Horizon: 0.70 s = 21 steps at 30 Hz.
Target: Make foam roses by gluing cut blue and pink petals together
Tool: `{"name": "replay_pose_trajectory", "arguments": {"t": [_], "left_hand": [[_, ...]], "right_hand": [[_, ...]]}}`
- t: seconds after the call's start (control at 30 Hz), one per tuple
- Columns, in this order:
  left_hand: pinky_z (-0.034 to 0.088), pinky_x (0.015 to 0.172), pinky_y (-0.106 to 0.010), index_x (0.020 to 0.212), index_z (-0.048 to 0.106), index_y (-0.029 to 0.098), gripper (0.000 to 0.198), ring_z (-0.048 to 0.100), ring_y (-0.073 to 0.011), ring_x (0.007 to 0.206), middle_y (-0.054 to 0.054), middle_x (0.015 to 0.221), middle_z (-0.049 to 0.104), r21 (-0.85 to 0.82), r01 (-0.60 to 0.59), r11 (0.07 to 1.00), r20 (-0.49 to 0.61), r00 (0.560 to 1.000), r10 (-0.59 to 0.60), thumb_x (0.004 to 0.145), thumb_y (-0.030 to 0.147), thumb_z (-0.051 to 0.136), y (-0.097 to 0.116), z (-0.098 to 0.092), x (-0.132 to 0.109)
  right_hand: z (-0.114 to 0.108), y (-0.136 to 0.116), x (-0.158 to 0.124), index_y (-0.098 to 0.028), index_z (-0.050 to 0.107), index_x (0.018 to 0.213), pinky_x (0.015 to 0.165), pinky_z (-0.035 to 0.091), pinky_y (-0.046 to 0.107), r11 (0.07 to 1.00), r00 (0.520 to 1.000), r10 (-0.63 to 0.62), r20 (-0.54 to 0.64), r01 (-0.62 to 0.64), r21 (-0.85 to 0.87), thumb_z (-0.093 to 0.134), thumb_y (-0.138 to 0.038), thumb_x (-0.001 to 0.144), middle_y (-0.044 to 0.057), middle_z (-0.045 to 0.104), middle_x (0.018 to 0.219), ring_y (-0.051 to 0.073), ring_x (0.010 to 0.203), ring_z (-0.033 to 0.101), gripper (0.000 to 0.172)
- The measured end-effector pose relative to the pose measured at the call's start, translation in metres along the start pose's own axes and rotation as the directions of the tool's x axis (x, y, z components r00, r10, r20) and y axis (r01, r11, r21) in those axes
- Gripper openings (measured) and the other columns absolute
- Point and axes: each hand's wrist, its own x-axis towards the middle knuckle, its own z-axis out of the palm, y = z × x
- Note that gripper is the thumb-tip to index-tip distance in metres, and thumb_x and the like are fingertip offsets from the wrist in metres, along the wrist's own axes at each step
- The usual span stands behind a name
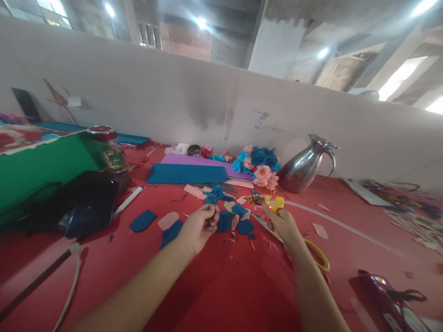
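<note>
My left hand (pixel 200 226) is closed, its thumb and fingers pinched together just below a blue crepe paper flower (pixel 215 192), which it appears to hold from beneath. Wrapped round a yellow glue gun (pixel 277 203) is my right hand (pixel 282 223). The gun's stained tip points left, towards the flower, a short gap away. Scissors with yellow handles (pixel 321 258) lie partly hidden under my right forearm. Between and around my hands are cut blue paper petals (pixel 245 226) and pink paper petals (pixel 168 221).
Behind the scraps lie a folded blue paper sheet (pixel 187 174) and a bunch of paper roses (pixel 263 163). A steel jug (pixel 304 166) stands right of them. At left are a red-lidded jar (pixel 112 152), a black phone (pixel 92 210) and a green box (pixel 51 161). A purple device (pixel 387 295) sits lower right.
</note>
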Motion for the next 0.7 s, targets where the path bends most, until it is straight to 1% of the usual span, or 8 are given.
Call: {"name": "replay_pose_trajectory", "arguments": {"t": [0.1, 0.23, 0.3, 0.37, 0.43, 0.53, 0.6, 0.7], "left_hand": [[0.026, 0.041, -0.016, 0.067, 0.057, 0.012, 0.009, 0.037, -0.0044, 0.041, 0.002, 0.052, 0.048, 0.006, -0.007, 1.000, -0.001, 1.000, 0.007, 0.075, 0.008, 0.056, 0.000, 0.000, 0.001], [0.028, 0.040, -0.015, 0.067, 0.058, 0.012, 0.011, 0.040, -0.0041, 0.041, 0.001, 0.056, 0.052, 0.006, -0.025, 1.000, -0.051, 0.998, 0.025, 0.076, 0.006, 0.055, -0.001, 0.000, 0.003], [0.029, 0.040, -0.015, 0.067, 0.059, 0.012, 0.015, 0.042, -0.0042, 0.042, 0.001, 0.056, 0.052, 0.001, -0.028, 1.000, -0.075, 0.997, 0.028, 0.078, 0.006, 0.052, -0.001, 0.000, 0.004], [0.030, 0.040, -0.015, 0.067, 0.059, 0.012, 0.017, 0.043, -0.0044, 0.042, 0.001, 0.056, 0.053, -0.004, -0.025, 1.000, -0.097, 0.995, 0.024, 0.081, 0.005, 0.051, -0.001, 0.000, 0.003], [0.034, 0.041, -0.015, 0.067, 0.059, 0.012, 0.018, 0.046, -0.0049, 0.042, 0.000, 0.058, 0.055, -0.007, -0.015, 1.000, -0.128, 0.992, 0.014, 0.081, 0.005, 0.051, -0.001, 0.002, 0.002], [0.042, 0.047, -0.018, 0.064, 0.058, 0.012, 0.021, 0.054, -0.0069, 0.047, -0.001, 0.061, 0.059, 0.011, -0.012, 1.000, -0.193, 0.981, 0.014, 0.082, 0.004, 0.051, -0.001, 0.005, 0.000], [0.048, 0.055, -0.021, 0.063, 0.059, 0.013, 0.022, 0.059, -0.0093, 0.054, -0.002, 0.063, 0.061, 0.039, -0.031, 0.999, -0.224, 0.974, 0.039, 0.083, 0.004, 0.051, -0.001, 0.006, -0.001], [0.051, 0.066, -0.026, 0.065, 0.060, 0.013, 0.021, 0.064, -0.0127, 0.065, -0.004, 0.069, 0.065, 0.080, -0.066, 0.995, -0.237, 0.968, 0.083, 0.083, 0.005, 0.052, -0.002, 0.005, 0.000]], "right_hand": [[-0.011, 0.015, 0.010, -0.017, 0.062, 0.061, 0.048, 0.038, 0.028, 0.924, 0.982, 0.185, -0.020, -0.181, -0.338, 0.047, -0.061, 0.081, 0.008, 0.061, 0.050, 0.021, 0.051, 0.059, 0.051], [-0.025, 0.025, 0.011, -0.013, 0.068, 0.087, 0.064, 0.043, 0.034, 0.769, 0.959, 0.261, -0.108, -0.274, -0.577, 0.041, -0.058, 0.087, 0.019, 0.070, 0.084, 0.029, 0.080, 0.066, 0.052], [-0.028, 0.024, 0.007, -0.013, 0.067, 0.096, 0.069, 0.043, 0.037, 0.710, 0.945, 0.273, -0.180, -0.324, -0.625, 0.040, -0.055, 0.088, 0.020, 0.068, 0.095, 0.031, 0.087, 0.064, 0.051], [-0.023, 0.017, 0.003, -0.013, 0.067, 0.099, 0.072, 0.043, 0.039, 0.695, 0.944, 0.174, -0.280, -0.319, -0.644, 0.044, -0.048, 0.088, 0.021, 0.065, 0.101, 0.032, 0.091, 0.061, 0.043], [-0.008, 0.004, -0.004, -0.013, 0.066, 0.095, 0.076, 0.042, 0.038, 0.769, 0.951, -0.034, -0.306, -0.170, -0.616, 0.046, -0.038, 0.088, 0.019, 0.064, 0.099, 0.030, 0.093, 0.059, 0.033], [0.028, -0.020, -0.020, -0.016, 0.068, 0.086, 0.083, 0.040, 0.036, 0.862, 0.956, -0.291, -0.032, 0.247, -0.443, 0.049, -0.034, 0.090, 0.011, 0.067, 0.087, 0.024, 0.088, 0.058, 0.027], [0.051, -0.032, -0.031, -0.019, 0.068, 0.081, 0.082, 0.039, 0.037, 0.852, 0.942, -0.327, 0.080, 0.330, -0.407, 0.053, -0.038, 0.088, 0.010, 0.066, 0.083, 0.025, 0.085, 0.057, 0.026], [0.072, -0.042, -0.042, -0.019, 0.067, 0.083, 0.079, 0.039, 0.039, 0.839, 0.941, -0.328, 0.080, 0.329, -0.434, 0.060, -0.036, 0.084, 0.012, 0.066, 0.087, 0.028, 0.088, 0.054, 0.018]]}}
